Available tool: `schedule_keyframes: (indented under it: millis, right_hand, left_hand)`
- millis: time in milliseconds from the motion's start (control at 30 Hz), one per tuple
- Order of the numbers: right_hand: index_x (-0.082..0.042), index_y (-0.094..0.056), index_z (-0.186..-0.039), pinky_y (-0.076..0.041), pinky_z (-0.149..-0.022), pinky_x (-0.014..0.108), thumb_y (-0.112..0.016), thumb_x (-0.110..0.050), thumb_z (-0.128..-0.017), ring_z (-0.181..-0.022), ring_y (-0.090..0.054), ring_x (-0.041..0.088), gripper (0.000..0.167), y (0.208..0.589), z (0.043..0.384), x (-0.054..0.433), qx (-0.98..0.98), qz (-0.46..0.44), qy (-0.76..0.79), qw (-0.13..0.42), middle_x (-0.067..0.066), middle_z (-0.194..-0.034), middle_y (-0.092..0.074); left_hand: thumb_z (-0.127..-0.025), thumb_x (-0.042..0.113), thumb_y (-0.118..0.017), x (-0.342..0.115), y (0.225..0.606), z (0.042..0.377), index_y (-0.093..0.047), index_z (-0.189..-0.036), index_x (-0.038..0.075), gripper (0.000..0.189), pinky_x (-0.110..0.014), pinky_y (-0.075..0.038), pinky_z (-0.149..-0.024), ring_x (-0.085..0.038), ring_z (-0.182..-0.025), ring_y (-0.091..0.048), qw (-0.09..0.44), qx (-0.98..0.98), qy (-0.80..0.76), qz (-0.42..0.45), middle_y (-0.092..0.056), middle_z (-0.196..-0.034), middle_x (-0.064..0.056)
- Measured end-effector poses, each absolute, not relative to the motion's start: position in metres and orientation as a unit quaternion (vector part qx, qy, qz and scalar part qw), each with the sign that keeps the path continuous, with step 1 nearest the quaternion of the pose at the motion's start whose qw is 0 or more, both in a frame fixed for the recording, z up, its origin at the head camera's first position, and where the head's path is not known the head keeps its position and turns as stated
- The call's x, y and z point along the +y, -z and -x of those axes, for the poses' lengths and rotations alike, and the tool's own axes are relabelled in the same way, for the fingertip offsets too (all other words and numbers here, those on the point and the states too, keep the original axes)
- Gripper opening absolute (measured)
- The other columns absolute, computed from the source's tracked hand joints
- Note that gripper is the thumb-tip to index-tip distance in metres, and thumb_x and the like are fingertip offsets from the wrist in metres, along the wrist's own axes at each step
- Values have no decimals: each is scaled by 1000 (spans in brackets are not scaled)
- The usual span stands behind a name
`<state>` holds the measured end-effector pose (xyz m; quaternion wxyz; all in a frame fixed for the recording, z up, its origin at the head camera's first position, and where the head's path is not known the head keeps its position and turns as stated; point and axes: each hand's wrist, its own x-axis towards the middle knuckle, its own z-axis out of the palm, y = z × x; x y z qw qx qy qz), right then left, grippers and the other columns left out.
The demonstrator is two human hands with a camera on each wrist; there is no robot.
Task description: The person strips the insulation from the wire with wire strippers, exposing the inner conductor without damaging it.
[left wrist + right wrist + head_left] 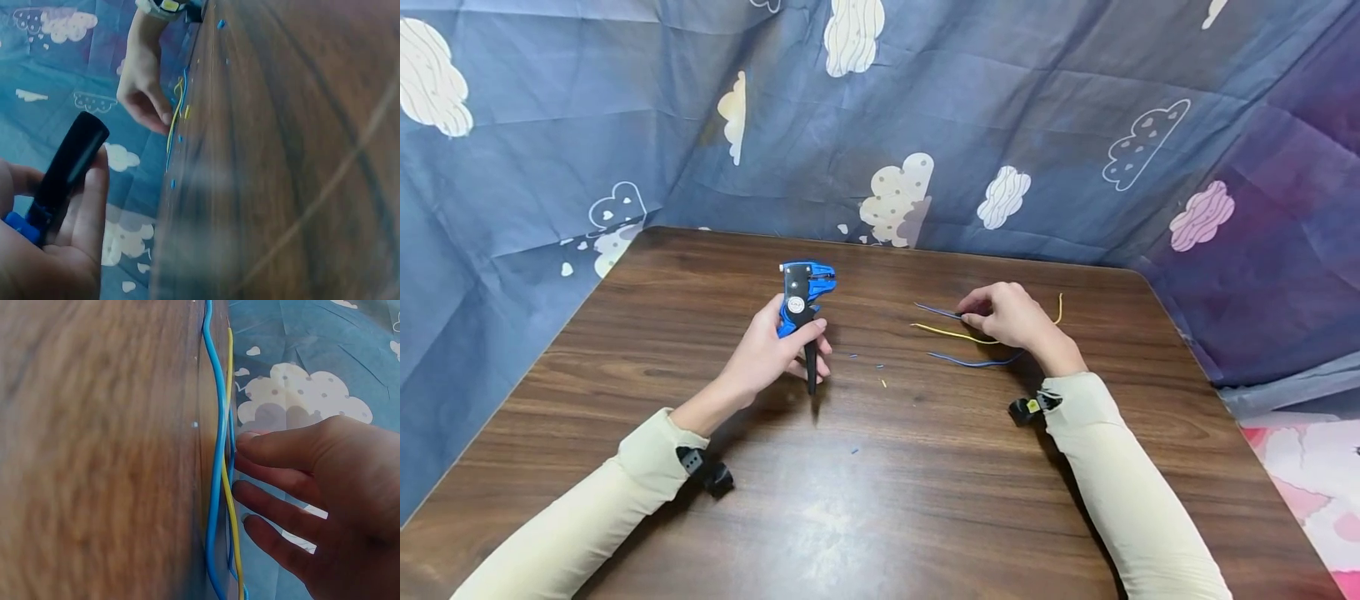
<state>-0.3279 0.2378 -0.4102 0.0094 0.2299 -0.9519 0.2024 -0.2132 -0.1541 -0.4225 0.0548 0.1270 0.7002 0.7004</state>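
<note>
My left hand (778, 346) grips a wire stripper (797, 292) with a black body and blue jaws, held up over the left middle of the table. Its jaws point away and to the right; a black handle (72, 162) shows large in the left wrist view. At the right, my right hand (1011, 317) pinches the farthest blue wire (934, 310) between thumb and fingertips, low over the tabletop. Nearer lie a yellow wire (947, 333), partly hidden under that hand, and a second blue wire (973, 364). In the right wrist view, the nearer blue wire (215, 481) overlaps the yellow one.
Short blue insulation bits (880, 366) and a yellow bit (883, 383) lie on the brown wooden table (737, 533) between the hands. Another blue bit (854, 451) is closer to the front. A blue cloth (790, 183) with cloud prints hangs behind the table.
</note>
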Motion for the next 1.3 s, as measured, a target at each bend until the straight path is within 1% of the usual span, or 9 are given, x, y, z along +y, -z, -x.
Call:
schedule_keyframes:
  millis: [200,400,533,667,800,967,1100,1200,1300]
  right_hand:
    - [-6,-76,-128,-61,-100,52,-75,-12,-102,-109,-75,30,27,408,328,245,-945,-234,-227,-10,13,-116,-80]
    - [-8,-78,-127,-59,-95,47,-76,-15,-102,-105,-76,27,26,407,328,251,-947,-228,-227,-23,10,-113,-81]
    - [-9,-78,-126,-58,-92,44,-76,-17,-102,-103,-75,25,25,408,329,251,-949,-223,-222,-30,8,-112,-81]
    - [-9,-79,-124,-57,-89,40,-76,-17,-102,-99,-74,24,24,408,329,251,-949,-225,-220,-29,7,-109,-81]
    - [-10,-80,-123,-56,-86,37,-77,-17,-101,-96,-73,22,23,406,328,252,-948,-227,-222,-26,6,-107,-82]
    - [-9,-79,-123,-54,-84,36,-77,-19,-102,-93,-71,22,24,407,329,254,-946,-229,-227,-27,7,-106,-81]
    - [-9,-79,-124,-53,-82,35,-77,-19,-102,-93,-69,21,24,407,329,254,-947,-228,-224,-27,7,-107,-80]
    - [-9,-79,-124,-52,-80,35,-77,-19,-102,-91,-67,22,25,407,329,254,-948,-229,-221,-27,8,-106,-78]
    - [-8,-79,-125,-51,-78,35,-77,-19,-102,-90,-65,23,26,407,328,253,-948,-231,-216,-25,9,-106,-77]
  left_hand:
    - [-108,25,-67,-158,425,223,-43,-142,4,47,-52,-70,-71,-29,-78,-80,85,749,-653,-74,-72,-109,-31]
    - [-109,28,-65,-162,430,232,-41,-143,1,50,-47,-71,-74,-28,-83,-79,110,780,-614,-49,-70,-117,-28]
    - [-110,25,-63,-163,434,235,-39,-146,-1,50,-45,-71,-78,-25,-86,-78,132,785,-604,-36,-69,-118,-23]
    - [-110,19,-59,-165,436,238,-38,-146,-3,47,-45,-71,-81,-24,-90,-78,156,776,-610,-29,-68,-121,-24]
    - [-111,20,-56,-166,432,240,-37,-148,-5,49,-44,-71,-85,-29,-98,-77,184,760,-623,-30,-63,-129,-26]
    - [-114,26,-50,-171,422,242,-37,-153,-3,50,-42,-70,-90,-38,-115,-76,219,744,-630,-34,-59,-138,-28]
    - [-116,20,-42,-171,417,240,-37,-158,-5,49,-39,-67,-98,-33,-118,-70,215,748,-627,-34,-56,-140,-27]
    - [-115,10,-39,-170,414,237,-28,-163,-7,52,-40,-65,-104,-30,-116,-66,199,762,-615,-42,-51,-142,-29]
    - [-112,6,-44,-169,414,233,-24,-164,-6,57,-41,-65,-103,-32,-112,-71,184,799,-569,-62,-52,-142,-32]
